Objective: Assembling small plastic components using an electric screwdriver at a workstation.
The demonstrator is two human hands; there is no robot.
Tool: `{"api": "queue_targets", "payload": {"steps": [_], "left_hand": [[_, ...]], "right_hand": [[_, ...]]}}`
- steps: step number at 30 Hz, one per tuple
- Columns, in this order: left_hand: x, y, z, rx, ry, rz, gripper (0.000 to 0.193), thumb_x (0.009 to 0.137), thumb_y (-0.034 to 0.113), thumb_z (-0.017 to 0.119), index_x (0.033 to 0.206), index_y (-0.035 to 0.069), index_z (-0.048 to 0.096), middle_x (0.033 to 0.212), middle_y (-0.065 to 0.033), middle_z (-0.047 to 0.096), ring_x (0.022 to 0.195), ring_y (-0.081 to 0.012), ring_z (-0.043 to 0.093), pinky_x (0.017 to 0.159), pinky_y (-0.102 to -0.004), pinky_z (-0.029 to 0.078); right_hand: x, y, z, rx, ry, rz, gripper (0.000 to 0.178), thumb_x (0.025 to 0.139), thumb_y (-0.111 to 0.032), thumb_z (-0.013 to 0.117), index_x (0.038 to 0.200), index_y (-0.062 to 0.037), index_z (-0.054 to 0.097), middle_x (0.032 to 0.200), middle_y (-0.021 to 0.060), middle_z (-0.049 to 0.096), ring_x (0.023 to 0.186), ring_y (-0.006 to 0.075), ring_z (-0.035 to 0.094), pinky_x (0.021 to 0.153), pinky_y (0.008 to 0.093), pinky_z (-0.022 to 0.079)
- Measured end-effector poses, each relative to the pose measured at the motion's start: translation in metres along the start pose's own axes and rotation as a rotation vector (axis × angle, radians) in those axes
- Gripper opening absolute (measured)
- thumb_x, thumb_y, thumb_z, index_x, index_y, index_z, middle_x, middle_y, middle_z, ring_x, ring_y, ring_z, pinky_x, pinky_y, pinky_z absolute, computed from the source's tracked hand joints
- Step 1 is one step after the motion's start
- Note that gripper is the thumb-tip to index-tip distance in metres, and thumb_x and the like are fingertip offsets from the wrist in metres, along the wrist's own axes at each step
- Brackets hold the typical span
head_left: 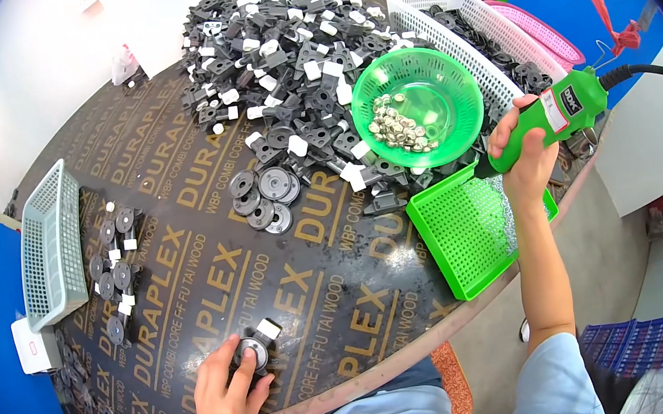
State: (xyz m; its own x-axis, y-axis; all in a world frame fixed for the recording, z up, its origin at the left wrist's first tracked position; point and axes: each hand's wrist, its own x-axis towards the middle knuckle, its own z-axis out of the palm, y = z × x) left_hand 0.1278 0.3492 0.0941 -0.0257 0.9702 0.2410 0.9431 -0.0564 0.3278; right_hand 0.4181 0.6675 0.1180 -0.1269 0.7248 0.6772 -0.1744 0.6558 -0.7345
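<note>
My left hand [223,389] presses its fingertips around a small black wheel assembly [255,351] on the table near the front edge. A white block [268,328] sticks out at the assembly's far side. My right hand [524,156] is wrapped around a green corded electric screwdriver [568,105], held above a green perforated tray [442,255]. The dark tip points down toward the tray's far end, and small silvery pieces [508,221], seemingly screws, lie along the tray's right side. Beyond it, a green bowl [461,98] holds several shiny metal pieces [401,132].
A large pile of black and white parts [287,62] covers the far middle. Stacked grey discs [272,185] sit before it. Finished-looking assemblies [116,273] lie at left beside a pale basket [60,243]. A long white basket [442,29] stands far right. The screwdriver's cord [657,69] runs right.
</note>
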Motion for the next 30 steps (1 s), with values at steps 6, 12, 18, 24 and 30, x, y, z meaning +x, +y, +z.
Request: {"api": "queue_targets", "payload": {"steps": [6, 12, 18, 24, 30], "left_hand": [[0.034, 0.002, 0.01, -0.03, -0.026, 0.141, 0.043, 0.065, 0.012, 0.075, 0.104, 0.001, 0.057, 0.117, -0.0187, 0.053, 0.094, -0.0328, 0.056, 0.077, -0.0376, 0.048], [0.065, 0.01, 0.023, -0.019, -0.024, 0.232, 0.042, 0.065, 0.012, 0.073, 0.103, 0.0, 0.058, 0.118, -0.0149, 0.054, 0.094, -0.0272, 0.058, 0.076, -0.0343, 0.049], [0.064, 0.009, 0.027, -0.047, 0.017, 0.237, 0.041, 0.064, 0.011, 0.073, 0.101, 0.0, 0.059, 0.117, -0.0145, 0.054, 0.095, -0.0267, 0.058, 0.076, -0.0342, 0.049], [0.062, 0.009, 0.029, -0.074, 0.021, 0.231, 0.041, 0.065, 0.011, 0.073, 0.102, 0.0, 0.058, 0.118, -0.0147, 0.054, 0.097, -0.0275, 0.057, 0.077, -0.0344, 0.048], [0.057, 0.008, 0.04, -0.177, 0.04, 0.196, 0.046, 0.064, 0.01, 0.074, 0.106, 0.004, 0.058, 0.122, -0.0167, 0.051, 0.104, -0.0334, 0.053, 0.086, -0.0382, 0.045]], "right_hand": [[0.002, 0.002, 0.0, 0.036, 0.014, -0.003, 0.056, 0.084, -0.05, 0.058, 0.107, -0.0016, 0.041, 0.069, 0.0044, 0.047, 0.053, 0.0106, 0.045, 0.046, 0.0228, 0.038], [0.0, 0.0, 0.008, -0.079, 0.032, -0.003, 0.056, 0.083, -0.05, 0.058, 0.107, -0.0017, 0.042, 0.068, 0.0043, 0.047, 0.052, 0.0109, 0.045, 0.045, 0.0233, 0.037], [-0.003, 0.002, 0.002, 0.007, -0.028, -0.054, 0.057, 0.082, -0.051, 0.06, 0.106, -0.0022, 0.043, 0.066, 0.0047, 0.047, 0.05, 0.0108, 0.045, 0.044, 0.0224, 0.036], [-0.002, -0.003, 0.016, -0.121, -0.032, -0.008, 0.052, 0.084, -0.046, 0.06, 0.105, -0.002, 0.043, 0.065, 0.0049, 0.048, 0.051, 0.0112, 0.046, 0.045, 0.0228, 0.038], [-0.004, -0.017, 0.018, -0.078, 0.053, 0.0, 0.05, 0.085, -0.043, 0.06, 0.109, -0.0032, 0.043, 0.072, 0.004, 0.047, 0.057, 0.0112, 0.046, 0.048, 0.0231, 0.038]]}}
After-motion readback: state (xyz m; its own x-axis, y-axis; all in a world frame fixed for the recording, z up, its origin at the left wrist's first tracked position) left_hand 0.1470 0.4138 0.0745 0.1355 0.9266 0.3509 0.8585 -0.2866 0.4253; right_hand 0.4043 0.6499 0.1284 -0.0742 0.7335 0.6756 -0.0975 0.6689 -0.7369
